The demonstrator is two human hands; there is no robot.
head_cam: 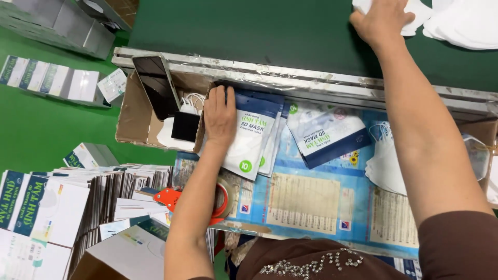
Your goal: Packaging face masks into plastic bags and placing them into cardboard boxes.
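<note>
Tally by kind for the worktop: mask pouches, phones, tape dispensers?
Mask pouches: 3, a stack of 2 under the left hand at, 1 loose
Phone: 1
Tape dispenser: 1
Total: 5

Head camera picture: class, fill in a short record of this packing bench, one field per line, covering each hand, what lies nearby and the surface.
left hand: left hand pressed flat on a stack of mask pouches
right hand: right hand reaching onto white masks on the green belt
beside stack: loose mask pouch, cardboard box, phone
near left forearm: tape dispenser
lower left: flat cartons
</note>
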